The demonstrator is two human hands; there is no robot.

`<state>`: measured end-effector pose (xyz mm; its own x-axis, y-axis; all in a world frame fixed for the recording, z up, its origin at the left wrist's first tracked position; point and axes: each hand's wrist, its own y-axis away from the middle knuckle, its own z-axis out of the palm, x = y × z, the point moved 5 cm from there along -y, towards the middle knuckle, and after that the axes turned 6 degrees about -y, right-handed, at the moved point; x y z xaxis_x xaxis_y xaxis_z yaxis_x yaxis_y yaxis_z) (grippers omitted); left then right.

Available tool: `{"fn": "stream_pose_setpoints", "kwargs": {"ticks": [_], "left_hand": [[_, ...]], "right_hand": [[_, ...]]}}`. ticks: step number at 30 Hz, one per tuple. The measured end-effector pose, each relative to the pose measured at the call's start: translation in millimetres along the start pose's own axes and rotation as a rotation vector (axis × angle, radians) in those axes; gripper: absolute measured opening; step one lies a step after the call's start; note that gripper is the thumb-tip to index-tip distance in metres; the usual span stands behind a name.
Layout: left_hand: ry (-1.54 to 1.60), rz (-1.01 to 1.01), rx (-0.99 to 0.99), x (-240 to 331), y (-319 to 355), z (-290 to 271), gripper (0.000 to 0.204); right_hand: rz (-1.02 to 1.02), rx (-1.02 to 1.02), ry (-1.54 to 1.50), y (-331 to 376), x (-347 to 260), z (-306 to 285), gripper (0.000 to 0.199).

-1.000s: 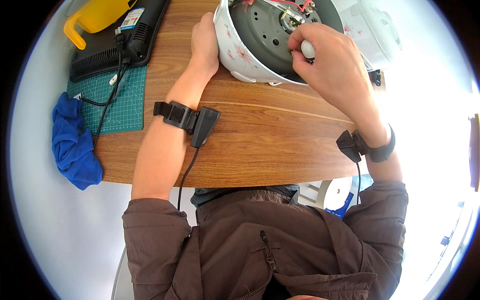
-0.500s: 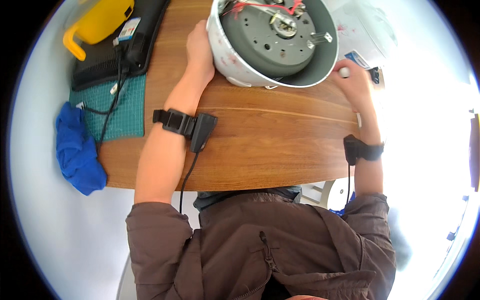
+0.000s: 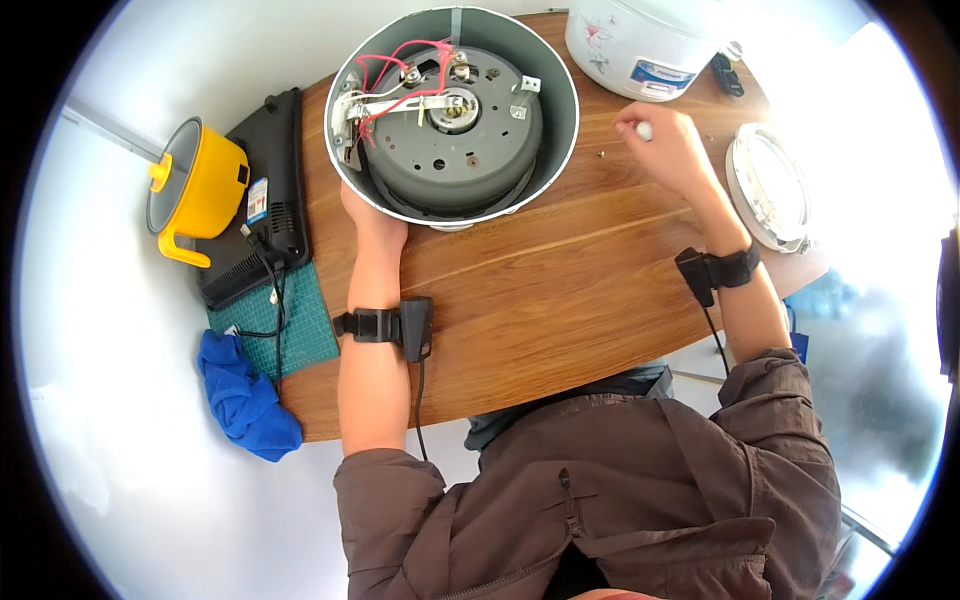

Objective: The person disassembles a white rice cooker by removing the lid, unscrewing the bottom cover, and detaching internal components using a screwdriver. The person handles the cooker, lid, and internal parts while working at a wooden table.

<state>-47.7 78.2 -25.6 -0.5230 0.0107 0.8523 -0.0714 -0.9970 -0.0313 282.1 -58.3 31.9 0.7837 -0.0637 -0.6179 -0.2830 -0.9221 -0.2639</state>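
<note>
An opened rice cooker body [image 3: 450,130] stands at the back left-centre of the table, its pale shell around a dark grey round housing. Red and white wires [image 3: 400,85] run to a metal bracket across the housing and to its left side. My left hand [image 3: 374,215] holds the shell low on its near left side, the fingers hidden behind it. To the right, apart from the cooker, my right hand [image 3: 665,150] is closed around a small thing with a white rounded end [image 3: 645,131]; the rest of it is hidden.
A white flowered appliance body [image 3: 610,50] stands at the back, with a black plug [image 3: 728,76] nearby. A white ring-shaped part [image 3: 768,188] lies right. At left are a yellow pot [image 3: 208,180], black flat appliance [image 3: 285,150], green mat [image 3: 315,325] and blue cloth [image 3: 245,400].
The view has shifted, bringing the cooker's whole opening and the white ring into sight. My right hand has moved away from the cooker's rim; my left hand stays at the shell.
</note>
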Motion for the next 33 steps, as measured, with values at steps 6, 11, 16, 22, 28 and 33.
{"fn": "stream_pose_setpoints", "kwargs": {"ticks": [6, 11, 16, 22, 28, 33], "left_hand": [[-0.026, 0.071, -0.072, 0.2, -3.7, -24.5, 0.043], [-0.015, 0.081, -0.100, -7.5, -6.1, -8.1, 0.042], [-0.004, 0.093, -0.129, -3.0, -6.6, -9.1, 0.041], [0.017, 0.060, -0.224, -6.8, -4.3, -28.4, 0.040], [0.045, 0.037, -0.268, -19.1, -5.5, -32.6, 0.040], [0.058, 0.046, -0.265, -19.3, -7.5, -35.2, 0.039]], "right_hand": [[-0.337, 0.440, -0.820, 11.8, -62.5, -79.0, 0.025], [-0.781, 0.458, -1.134, 37.0, -141.1, -120.4, 0.021], [-0.854, 0.388, -1.219, 18.9, -177.6, -98.3, 0.021], [-0.846, 0.492, -1.192, 20.3, -191.9, -70.5, 0.030], [-0.902, 0.453, -1.108, 28.1, -182.6, -66.5, 0.034], [-0.976, 0.417, -1.097, 29.1, -186.6, -68.1, 0.030]]}}
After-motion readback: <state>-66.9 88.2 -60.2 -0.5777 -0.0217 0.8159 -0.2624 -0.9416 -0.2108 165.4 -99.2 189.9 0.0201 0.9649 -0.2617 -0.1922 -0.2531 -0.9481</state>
